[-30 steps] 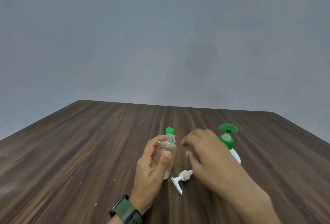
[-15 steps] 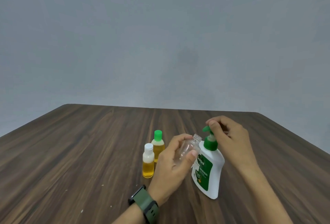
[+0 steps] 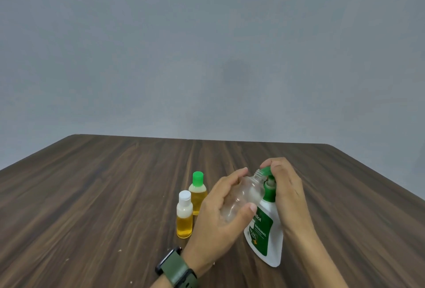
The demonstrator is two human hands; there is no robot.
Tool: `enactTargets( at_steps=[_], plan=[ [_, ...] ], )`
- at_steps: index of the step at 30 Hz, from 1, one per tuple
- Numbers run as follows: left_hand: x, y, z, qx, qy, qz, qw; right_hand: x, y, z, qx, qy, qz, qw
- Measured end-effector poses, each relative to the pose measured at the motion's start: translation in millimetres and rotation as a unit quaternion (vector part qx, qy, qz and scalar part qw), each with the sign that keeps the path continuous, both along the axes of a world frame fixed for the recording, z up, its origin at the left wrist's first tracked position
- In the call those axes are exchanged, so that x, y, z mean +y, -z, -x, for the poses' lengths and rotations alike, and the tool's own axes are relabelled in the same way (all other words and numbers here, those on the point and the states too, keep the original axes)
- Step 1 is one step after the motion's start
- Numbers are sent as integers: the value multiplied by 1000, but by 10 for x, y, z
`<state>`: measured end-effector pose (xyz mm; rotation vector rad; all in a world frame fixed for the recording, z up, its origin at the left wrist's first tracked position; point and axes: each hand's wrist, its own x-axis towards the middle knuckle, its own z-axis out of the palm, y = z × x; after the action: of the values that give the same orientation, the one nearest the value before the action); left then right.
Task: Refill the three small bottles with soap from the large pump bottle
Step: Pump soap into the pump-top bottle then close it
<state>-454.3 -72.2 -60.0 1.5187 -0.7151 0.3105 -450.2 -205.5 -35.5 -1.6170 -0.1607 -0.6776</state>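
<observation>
Head view: left hand point(image 3: 220, 218) gripping tilted clear bottle point(image 3: 241, 198), right hand point(image 3: 285, 186) curled on pump head point(image 3: 266, 171); nozzle seemingly off-mouth, risking spilled soap.

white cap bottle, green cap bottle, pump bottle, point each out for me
white cap bottle point(image 3: 184, 221), head view, on its yellow body
green cap bottle point(image 3: 198, 178), head view, on its cap
pump bottle point(image 3: 264, 230), head view, on its label
</observation>
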Motion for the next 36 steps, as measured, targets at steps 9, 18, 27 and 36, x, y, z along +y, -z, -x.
enactTargets(
  at_steps=[9, 18, 27, 36],
  plan=[
    [22, 46, -5, 66, 22, 86, 994, -43, 13, -37, 20, -11, -54, 998],
    [39, 41, -9, 65, 16, 91, 994, -70, -58, -48, 75, -64, -61, 993],
    [24, 80, 19, 61, 43, 65, 995, -117, -64, -97, 95, -86, -99, 987],
    [-14, 123, 2, 47, 13, 61, 997, -103, -83, -71, 102, -88, -79, 988]
  ],
)
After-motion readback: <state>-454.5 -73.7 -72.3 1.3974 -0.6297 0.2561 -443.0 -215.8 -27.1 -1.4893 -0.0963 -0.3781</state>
